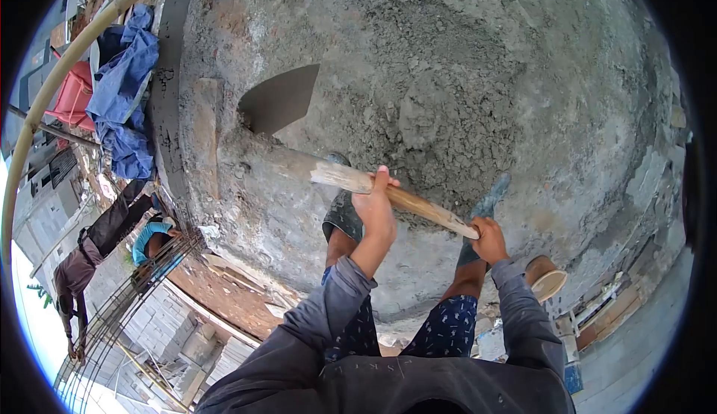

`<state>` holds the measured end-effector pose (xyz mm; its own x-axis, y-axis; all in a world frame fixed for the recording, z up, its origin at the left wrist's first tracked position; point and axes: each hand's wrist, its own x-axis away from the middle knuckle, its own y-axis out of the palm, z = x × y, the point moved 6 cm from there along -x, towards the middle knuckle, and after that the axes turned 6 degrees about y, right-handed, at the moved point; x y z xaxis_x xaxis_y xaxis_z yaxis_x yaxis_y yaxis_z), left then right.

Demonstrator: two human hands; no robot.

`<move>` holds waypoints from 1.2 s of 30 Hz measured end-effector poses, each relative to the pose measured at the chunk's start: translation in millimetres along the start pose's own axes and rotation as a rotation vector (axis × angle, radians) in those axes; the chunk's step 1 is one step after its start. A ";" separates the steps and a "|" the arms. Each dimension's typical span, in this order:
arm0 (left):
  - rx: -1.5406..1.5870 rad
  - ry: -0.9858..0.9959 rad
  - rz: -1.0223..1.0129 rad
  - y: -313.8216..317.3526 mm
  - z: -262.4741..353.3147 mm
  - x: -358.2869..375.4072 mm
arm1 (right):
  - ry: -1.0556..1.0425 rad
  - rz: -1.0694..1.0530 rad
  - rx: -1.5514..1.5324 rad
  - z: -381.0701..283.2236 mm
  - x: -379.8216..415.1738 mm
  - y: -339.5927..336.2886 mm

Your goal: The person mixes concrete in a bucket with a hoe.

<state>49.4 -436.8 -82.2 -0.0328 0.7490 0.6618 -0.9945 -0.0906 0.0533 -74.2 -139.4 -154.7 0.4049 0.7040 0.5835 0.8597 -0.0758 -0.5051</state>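
A hoe [340, 175] with a pale wooden handle slants across the front of my body. Its grey metal blade [282, 100] is raised at the far left end of the handle, on the left side of the mortar. My left hand [376, 209] is wrapped around the middle of the handle, thumb along the top. Near the handle's butt end, my right hand [489, 241] is closed on it. A rough heap of wet grey mortar [455, 108] spreads over the concrete floor beyond my hands. My booted feet stand apart at its near edge.
A tan bucket [549, 283] stands by my right arm. To the left lie a wooden plank [208, 138], a blue tarp [127, 100] and a red wheelbarrow-like tub [73, 93]. Two people bend beside long steel rebar [123, 298] at lower left. A curved bamboo-coloured pole [63, 63] crosses the upper left.
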 end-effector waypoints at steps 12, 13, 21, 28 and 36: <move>-0.537 -0.058 0.010 -74.6 32.2 -354.4 | 0.134 -0.241 0.028 -256.9 -131.4 120.6; -0.540 -0.091 0.041 -77.1 4.9 -334.0 | 0.186 -0.273 0.021 -247.3 -109.0 100.5; -0.359 -0.605 0.071 -87.4 -212.9 -104.9 | 0.380 -0.389 0.290 -155.9 57.8 -14.3; -0.268 -0.596 0.069 -39.7 -182.6 -18.9 | 0.262 -0.351 0.090 -109.3 105.7 -105.5; 0.053 -0.515 0.134 24.5 -115.6 114.8 | 0.144 -0.019 0.119 89.3 131.7 -110.9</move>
<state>9.8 -277.2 -91.4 -0.0931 0.3106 0.9460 -0.9781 -0.2061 -0.0286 -144.0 24.8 -78.7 0.4370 0.5952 0.6744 0.8279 0.0268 -0.5602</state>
